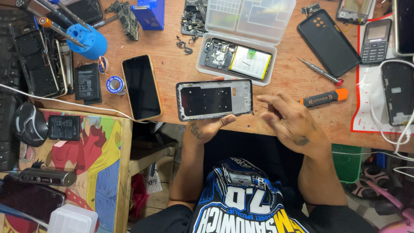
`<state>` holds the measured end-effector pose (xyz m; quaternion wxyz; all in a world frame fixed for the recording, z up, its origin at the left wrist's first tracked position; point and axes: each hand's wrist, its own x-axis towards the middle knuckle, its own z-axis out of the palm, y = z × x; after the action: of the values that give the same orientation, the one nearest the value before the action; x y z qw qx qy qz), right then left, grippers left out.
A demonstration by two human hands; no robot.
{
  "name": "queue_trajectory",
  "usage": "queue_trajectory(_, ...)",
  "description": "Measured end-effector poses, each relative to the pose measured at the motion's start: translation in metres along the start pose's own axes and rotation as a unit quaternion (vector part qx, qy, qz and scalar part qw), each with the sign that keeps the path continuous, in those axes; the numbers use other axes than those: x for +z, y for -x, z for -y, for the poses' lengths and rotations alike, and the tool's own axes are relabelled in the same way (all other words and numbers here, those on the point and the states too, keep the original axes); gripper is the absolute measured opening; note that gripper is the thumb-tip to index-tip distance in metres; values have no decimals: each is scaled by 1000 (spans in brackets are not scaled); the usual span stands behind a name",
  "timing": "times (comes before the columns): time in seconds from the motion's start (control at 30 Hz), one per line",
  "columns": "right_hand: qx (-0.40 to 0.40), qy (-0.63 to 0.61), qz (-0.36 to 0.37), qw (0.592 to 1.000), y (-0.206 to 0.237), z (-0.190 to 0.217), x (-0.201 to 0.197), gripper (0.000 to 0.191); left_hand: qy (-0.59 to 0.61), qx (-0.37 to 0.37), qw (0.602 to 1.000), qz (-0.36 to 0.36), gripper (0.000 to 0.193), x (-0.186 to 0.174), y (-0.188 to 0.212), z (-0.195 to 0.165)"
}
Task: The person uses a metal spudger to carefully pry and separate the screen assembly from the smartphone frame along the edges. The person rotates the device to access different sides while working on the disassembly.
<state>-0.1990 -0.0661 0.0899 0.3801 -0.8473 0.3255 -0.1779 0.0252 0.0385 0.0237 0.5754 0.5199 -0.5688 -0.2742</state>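
The phone frame (214,99) lay flat and level over the near edge of the wooden surface (276,73), with its inner side up. The left hand (207,126) supported it from below, thumb on the near rim and a fingertip showing at the far rim. The right hand (291,121) hovered just right of the frame, holding nothing, with its fingers loosely spread and curled. Beyond the frame sat a clear tray (202,60) with its lid raised, holding an opened phone (238,58). To the left lay a dark-screened phone (141,87) in a tan case. To the right lay an orange-tipped pry tool (323,98), a small screwdriver (321,71) and a black case (328,42).
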Motion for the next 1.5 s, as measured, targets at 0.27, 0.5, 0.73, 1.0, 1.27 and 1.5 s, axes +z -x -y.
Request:
queue_trajectory(0.27, -167, 64, -87, 980, -2, -2, 1, 22, 59, -56, 996, -21, 76, -5, -2, -6)
queue_trajectory(0.5, -205, 159, -100, 961, -4, 0, -6, 14, 63, -94, 994, 7, 75, -9, -2, -16)
queue_trajectory(0.73, -211, 197, -64, 955, -7, 10, -14, 16, -71, -40, 996, 28, 57, -6, 0, -15)
queue_trajectory(1.0, -199, 168, -60, 964, -13, 8, -12, 14, -64, -65, 996, 14, 44, -1, 6, 1)
queue_trajectory(1.27, -214, 131, -42, 967, -15, 4, -12, 16, -48, -12, 999, 9, 48, -4, 8, 6)
queue_trajectory(1.5, -224, 106, -32, 968, -17, 2, -11, 18, -79, -25, 997, 12, 48, -3, 11, 12)
